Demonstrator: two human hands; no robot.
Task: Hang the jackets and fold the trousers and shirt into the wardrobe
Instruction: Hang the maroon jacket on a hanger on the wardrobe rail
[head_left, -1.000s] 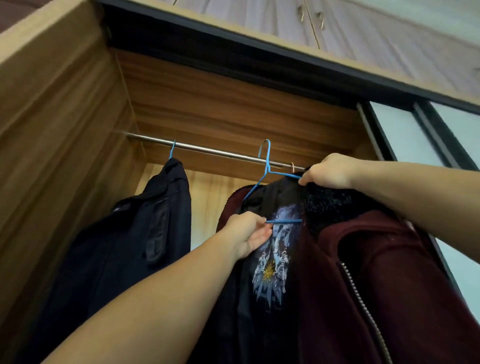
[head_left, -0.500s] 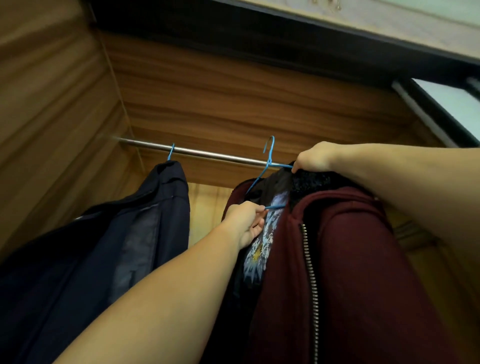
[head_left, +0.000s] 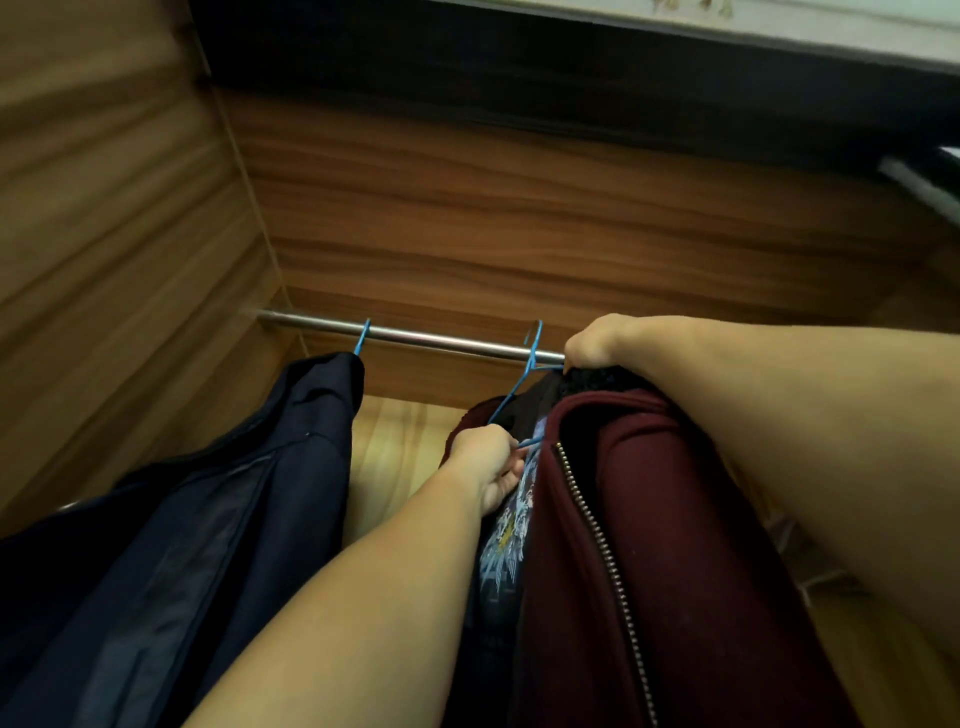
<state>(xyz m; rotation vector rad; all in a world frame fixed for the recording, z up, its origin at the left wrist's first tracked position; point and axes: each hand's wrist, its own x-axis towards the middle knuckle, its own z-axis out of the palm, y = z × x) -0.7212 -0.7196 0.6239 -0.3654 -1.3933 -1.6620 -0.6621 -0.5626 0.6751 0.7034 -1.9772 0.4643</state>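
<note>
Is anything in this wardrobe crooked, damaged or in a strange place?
Nothing looks damaged or spilled. The maroon jacket sits bunched on its blue hanger, whose hook is over the rail, with both hands gripping it. The navy jacket hangs normally.

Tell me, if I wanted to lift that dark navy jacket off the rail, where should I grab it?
Probably by the blue hanger hook where it loops over the metal rail, coming from below and in front. The navy jacket hangs limp from that one point, so gripping its cloth would likely only drag it sideways. The space between it and the maroon jacket leaves room on its right.
</note>
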